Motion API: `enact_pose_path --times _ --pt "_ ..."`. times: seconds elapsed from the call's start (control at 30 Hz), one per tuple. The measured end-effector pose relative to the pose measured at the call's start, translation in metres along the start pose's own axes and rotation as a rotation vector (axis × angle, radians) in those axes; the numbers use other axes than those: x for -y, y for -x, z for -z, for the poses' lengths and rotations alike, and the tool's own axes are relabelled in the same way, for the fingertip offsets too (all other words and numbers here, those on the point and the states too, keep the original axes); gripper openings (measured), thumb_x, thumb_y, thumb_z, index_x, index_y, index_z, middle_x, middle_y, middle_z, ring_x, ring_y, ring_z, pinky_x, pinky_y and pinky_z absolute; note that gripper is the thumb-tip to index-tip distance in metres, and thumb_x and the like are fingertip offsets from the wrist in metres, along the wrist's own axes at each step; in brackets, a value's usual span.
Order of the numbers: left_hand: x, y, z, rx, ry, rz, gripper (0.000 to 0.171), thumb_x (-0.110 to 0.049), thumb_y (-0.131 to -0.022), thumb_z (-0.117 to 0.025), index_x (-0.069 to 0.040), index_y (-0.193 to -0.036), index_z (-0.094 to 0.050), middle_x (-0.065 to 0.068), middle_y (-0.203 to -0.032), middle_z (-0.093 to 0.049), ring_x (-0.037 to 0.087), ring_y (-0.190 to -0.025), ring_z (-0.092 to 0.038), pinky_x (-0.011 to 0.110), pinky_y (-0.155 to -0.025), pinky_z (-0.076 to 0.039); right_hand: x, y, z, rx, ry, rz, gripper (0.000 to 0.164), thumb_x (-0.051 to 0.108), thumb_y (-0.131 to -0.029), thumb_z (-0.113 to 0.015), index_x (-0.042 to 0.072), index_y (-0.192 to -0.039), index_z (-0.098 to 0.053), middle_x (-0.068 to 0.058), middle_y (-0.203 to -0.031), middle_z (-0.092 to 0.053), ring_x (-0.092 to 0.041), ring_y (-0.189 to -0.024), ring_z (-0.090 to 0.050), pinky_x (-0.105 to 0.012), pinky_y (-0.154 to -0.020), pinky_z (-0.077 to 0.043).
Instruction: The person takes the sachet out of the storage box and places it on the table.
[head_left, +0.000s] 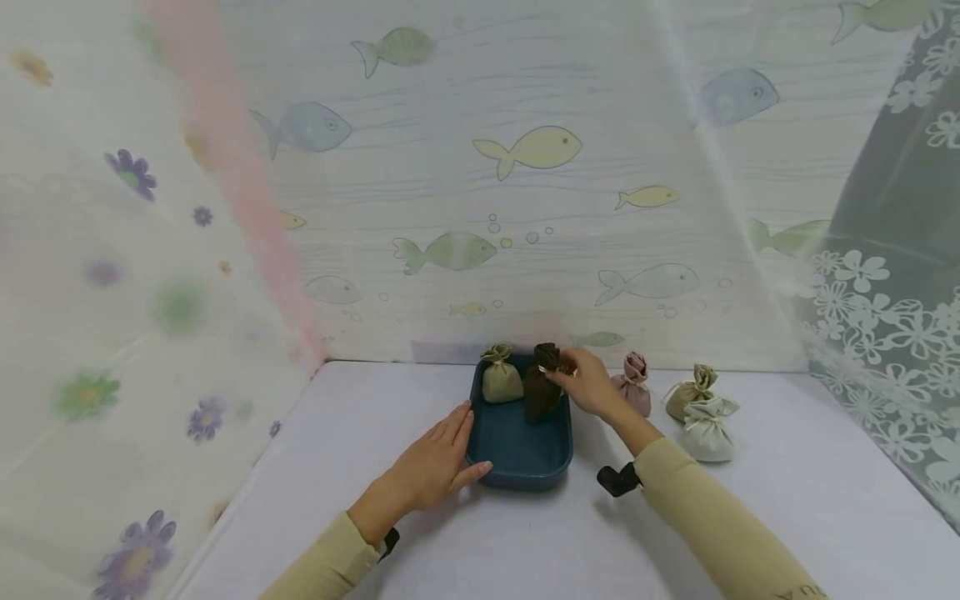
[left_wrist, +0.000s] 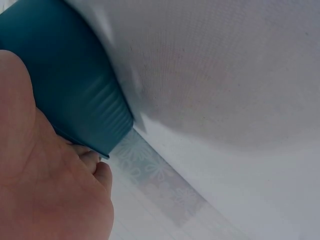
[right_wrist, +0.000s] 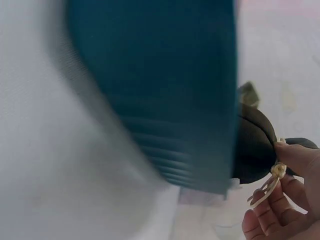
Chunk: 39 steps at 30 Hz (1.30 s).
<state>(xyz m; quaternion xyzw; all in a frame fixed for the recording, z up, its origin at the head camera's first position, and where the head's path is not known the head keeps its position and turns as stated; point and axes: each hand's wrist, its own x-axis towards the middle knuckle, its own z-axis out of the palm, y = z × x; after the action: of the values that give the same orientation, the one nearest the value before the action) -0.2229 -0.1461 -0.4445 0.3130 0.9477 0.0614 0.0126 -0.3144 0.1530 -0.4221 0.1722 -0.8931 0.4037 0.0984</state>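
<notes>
A blue rectangular tray [head_left: 521, 446] stands on the white table. Inside it, at the back left, sits an olive-green drawstring pouch [head_left: 502, 382]. My right hand [head_left: 588, 381] pinches a dark brown drawstring pouch [head_left: 542, 393] by its tied neck, at the tray's back right. In the right wrist view, thumb and fingers grip the brown pouch [right_wrist: 252, 145] next to its cream cord [right_wrist: 275, 177]. My left hand [head_left: 431, 460] rests against the tray's left side, fingers straight and thumb over the near rim. The left wrist view shows the palm beside the tray wall [left_wrist: 75, 75].
Right of the tray stands a pink pouch [head_left: 634, 385]. Farther right, a tan pouch [head_left: 692, 392] stands behind a white pouch [head_left: 708, 432], close together. A fish-printed curtain [head_left: 480, 192] hangs at the table's back edge, with a flowered sheet [head_left: 150, 375] at the left.
</notes>
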Motion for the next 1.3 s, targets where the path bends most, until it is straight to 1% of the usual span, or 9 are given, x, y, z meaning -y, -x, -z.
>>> enact_pose_path --times 0.17,0.37,0.47,0.6,0.67,0.8,1.0,1.17,1.3 --pt "0.002 0.000 -0.001 -0.018 -0.011 -0.010 0.090 -0.064 -0.106 -0.032 0.009 -0.159 -0.021 0.022 -0.170 -0.010 0.034 -0.157 -0.015 0.049 -0.124 -0.024 0.012 0.002 0.013 -0.008 -0.013 0.019 0.023 0.015 -0.099 -0.069 -0.003 -0.113 -0.067 -0.017 -0.103 -0.067 -0.033 -0.098 -0.061 -0.049 -0.082 -0.052" --pt "0.004 0.000 -0.002 -0.030 0.002 -0.013 0.091 -0.063 -0.106 -0.034 0.009 -0.159 -0.022 0.023 -0.169 -0.011 0.035 -0.156 -0.016 0.050 -0.124 -0.024 0.020 0.009 0.029 -0.017 -0.025 0.010 0.025 0.018 -0.100 -0.069 0.000 -0.118 -0.067 -0.014 -0.106 -0.067 -0.030 -0.099 -0.061 -0.042 -0.079 -0.051" --pt "0.005 -0.001 -0.005 -0.023 -0.005 -0.007 0.091 -0.064 -0.106 -0.032 0.008 -0.160 -0.020 0.022 -0.170 -0.009 0.034 -0.157 -0.013 0.049 -0.125 -0.022 0.023 0.014 0.037 -0.029 -0.028 0.019 0.024 0.017 -0.099 -0.070 0.001 -0.117 -0.067 -0.014 -0.107 -0.066 -0.030 -0.102 -0.061 -0.041 -0.082 -0.050" --pt "0.003 -0.001 -0.003 -0.011 -0.002 0.003 0.090 -0.064 -0.106 -0.033 0.007 -0.160 -0.019 0.021 -0.170 -0.008 0.032 -0.157 -0.012 0.048 -0.125 -0.021 0.026 0.023 0.048 -0.035 -0.022 0.026 0.024 0.016 -0.099 -0.070 0.001 -0.116 -0.067 -0.013 -0.106 -0.066 -0.029 -0.101 -0.061 -0.041 -0.085 -0.049" --pt "0.002 0.000 -0.002 -0.005 0.000 0.004 0.090 -0.063 -0.106 -0.034 0.007 -0.160 -0.019 0.021 -0.170 -0.008 0.033 -0.157 -0.013 0.048 -0.125 -0.022 0.025 0.027 0.053 -0.040 -0.019 0.028 0.023 0.015 -0.098 -0.071 0.001 -0.116 -0.067 -0.012 -0.104 -0.066 -0.028 -0.100 -0.060 -0.041 -0.084 -0.049" --pt "0.001 0.000 -0.001 -0.015 -0.003 -0.005 0.090 -0.062 -0.107 -0.034 0.008 -0.160 -0.019 0.022 -0.170 -0.009 0.034 -0.157 -0.014 0.048 -0.125 -0.022 0.021 0.037 0.061 -0.060 -0.004 0.029 0.021 0.015 -0.097 -0.072 0.002 -0.114 -0.068 -0.012 -0.103 -0.067 -0.027 -0.098 -0.059 -0.039 -0.081 -0.049" --pt "0.001 0.000 -0.002 -0.021 -0.005 -0.014 0.089 -0.062 -0.107 -0.034 0.009 -0.159 -0.019 0.022 -0.170 -0.009 0.035 -0.157 -0.014 0.048 -0.125 -0.023 0.012 0.056 0.071 -0.083 0.014 0.002 0.019 0.014 -0.096 -0.074 0.001 -0.108 -0.068 -0.011 -0.101 -0.065 -0.025 -0.092 -0.060 -0.036 -0.079 -0.050" --pt "0.000 0.000 -0.003 -0.019 -0.005 -0.014 0.089 -0.062 -0.107 -0.034 0.008 -0.160 -0.019 0.022 -0.170 -0.009 0.034 -0.157 -0.014 0.048 -0.125 -0.023 0.002 0.070 0.077 -0.091 0.010 0.002 0.014 0.011 -0.095 -0.074 0.001 -0.101 -0.067 -0.010 -0.098 -0.064 -0.023 -0.090 -0.060 -0.029 -0.076 -0.052" --pt "0.000 0.001 -0.003 -0.021 -0.008 -0.015 0.089 -0.062 -0.107 -0.034 0.009 -0.159 -0.020 0.023 -0.169 -0.010 0.034 -0.157 -0.014 0.048 -0.124 -0.023 -0.006 0.080 0.081 -0.088 0.019 -0.002 0.016 0.011 -0.096 -0.074 -0.001 -0.103 -0.067 -0.010 -0.100 -0.064 -0.024 -0.093 -0.061 -0.025 -0.075 -0.053"
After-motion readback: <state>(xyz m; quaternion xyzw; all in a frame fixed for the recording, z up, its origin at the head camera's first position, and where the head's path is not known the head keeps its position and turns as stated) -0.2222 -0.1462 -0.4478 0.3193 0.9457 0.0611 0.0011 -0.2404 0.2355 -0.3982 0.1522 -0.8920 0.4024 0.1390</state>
